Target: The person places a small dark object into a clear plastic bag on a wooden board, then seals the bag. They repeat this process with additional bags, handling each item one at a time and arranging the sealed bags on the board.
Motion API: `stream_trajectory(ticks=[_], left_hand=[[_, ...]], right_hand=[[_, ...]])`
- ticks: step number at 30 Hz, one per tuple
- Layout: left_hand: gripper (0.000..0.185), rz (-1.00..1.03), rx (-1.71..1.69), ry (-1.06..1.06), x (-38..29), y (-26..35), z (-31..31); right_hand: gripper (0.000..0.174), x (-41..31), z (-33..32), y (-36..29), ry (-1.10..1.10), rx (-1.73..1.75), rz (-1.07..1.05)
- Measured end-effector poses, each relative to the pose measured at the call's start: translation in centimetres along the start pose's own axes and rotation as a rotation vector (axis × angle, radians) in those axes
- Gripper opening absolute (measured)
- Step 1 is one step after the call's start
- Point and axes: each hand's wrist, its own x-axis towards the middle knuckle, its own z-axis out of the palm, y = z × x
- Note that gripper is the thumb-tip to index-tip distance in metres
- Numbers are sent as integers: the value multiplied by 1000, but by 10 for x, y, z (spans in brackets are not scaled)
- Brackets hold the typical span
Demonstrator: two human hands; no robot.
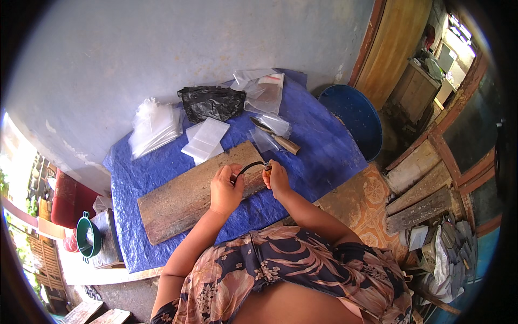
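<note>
A small sickle (251, 164) with a curved dark blade is held above a worn wooden board (182, 194). My right hand (278, 177) is closed around its wooden handle. My left hand (227, 187) grips the far end of the blade, so the tip is hidden by the fingers. The board lies slantwise on a blue tarpaulin (323, 162). Beyond my right hand, a knife (275, 135) with a wooden handle rests partly on clear plastic bags (263, 139). Flat translucent plastic sheets (206, 137) lie just behind the board.
A stack of clear plastic bags (156, 127), a crumpled black plastic bag (212, 103) and more clear packaging (265, 91) sit along the wall side. A large blue tub (356, 121) stands right of the table. At left is a green strainer (89, 239).
</note>
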Motion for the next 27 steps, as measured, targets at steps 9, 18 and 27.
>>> stream_trajectory(ticks=[9,18,27], left_hand=[[21,-57,-59,21,0,-12,5],[21,-612,-293,-7,28,-92,39],[27,-641,127,34,84,-112,85]], right_hand=[[57,-1,0,-9,92,63,101],[34,51,-99,-11,346,-192,-209],[25,132,-231,-29,679,-1265,-543]])
